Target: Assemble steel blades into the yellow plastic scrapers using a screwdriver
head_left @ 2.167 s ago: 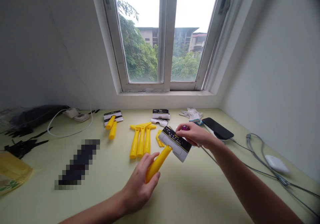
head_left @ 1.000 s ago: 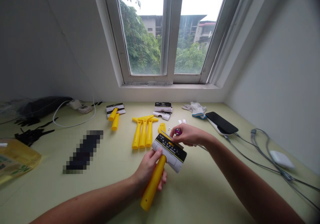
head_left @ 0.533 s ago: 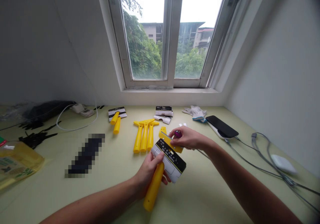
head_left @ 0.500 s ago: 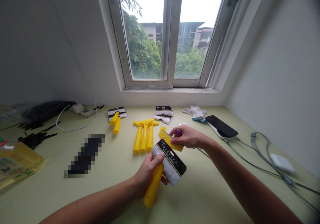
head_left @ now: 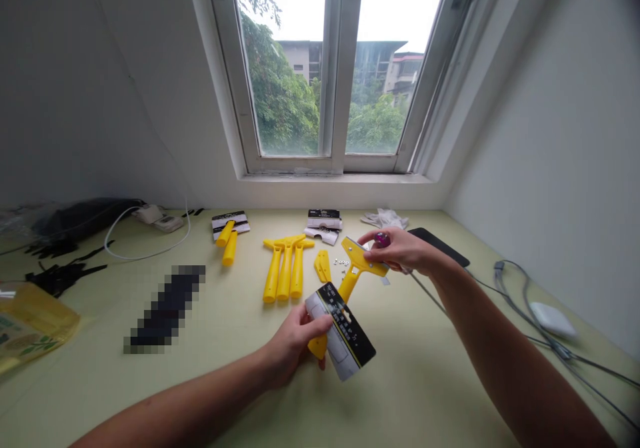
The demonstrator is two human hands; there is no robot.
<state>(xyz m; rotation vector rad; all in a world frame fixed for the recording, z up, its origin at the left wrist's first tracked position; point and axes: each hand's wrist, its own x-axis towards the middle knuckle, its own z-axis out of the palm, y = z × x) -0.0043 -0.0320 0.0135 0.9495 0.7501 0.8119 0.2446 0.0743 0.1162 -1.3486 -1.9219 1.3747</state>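
My left hand (head_left: 293, 341) grips a black-and-white cardboard sleeve (head_left: 345, 338), thumb on its printed face. Through the sleeve runs the handle of a yellow scraper (head_left: 356, 255), whose lower end shows below near my left fingers. My right hand (head_left: 403, 248) pinches the scraper's wide head at its right side. A screwdriver with a purple handle (head_left: 381, 239) is also tucked in my right hand, its thin shaft pointing down to the right. Beyond the sleeve lie a loose yellow plate (head_left: 321, 266) and several small screws or nuts (head_left: 341, 262).
Several yellow scraper handles (head_left: 287, 271) lie side by side. Carded yellow handles (head_left: 229, 249), more sleeves (head_left: 324, 223) and pale gloves (head_left: 385, 219) are farther back. A dark phone (head_left: 440, 246) and cables (head_left: 530, 301) are right; a yellow-liquid bottle (head_left: 37, 328) is left.
My right hand has moved up and right, drawing the scraper handle through the sleeve, so less sticks out below. The sleeve stays in my left hand. The loose plate and small hardware are now uncovered.
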